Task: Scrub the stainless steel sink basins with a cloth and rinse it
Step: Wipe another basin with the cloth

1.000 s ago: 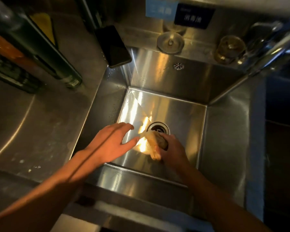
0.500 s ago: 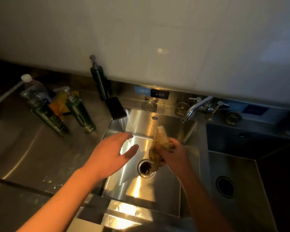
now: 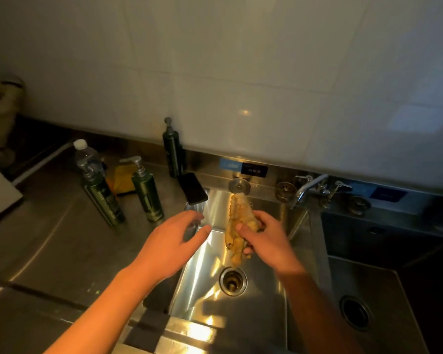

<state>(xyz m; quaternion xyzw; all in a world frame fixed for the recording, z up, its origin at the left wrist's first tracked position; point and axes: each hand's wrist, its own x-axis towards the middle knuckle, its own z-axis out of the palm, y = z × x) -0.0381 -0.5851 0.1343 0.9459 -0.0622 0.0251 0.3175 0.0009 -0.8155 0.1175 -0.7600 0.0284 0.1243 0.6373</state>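
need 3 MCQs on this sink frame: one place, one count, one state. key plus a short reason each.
1. Where does the phone lie?
A. in the right basin
B. on the counter by the left basin's back-left corner
C. under the tap

2. How many dark green pump bottles stand on the counter?
A. two
B. three
C. five

3. What is the right hand doing?
A. gripping the cloth
B. lying flat on the counter
C. turning the tap

Key:
1 B: it lies on the steel at that corner.
2 B: two stand left of the phone, one by the wall.
3 A: its fingers curl round the yellowish cloth.
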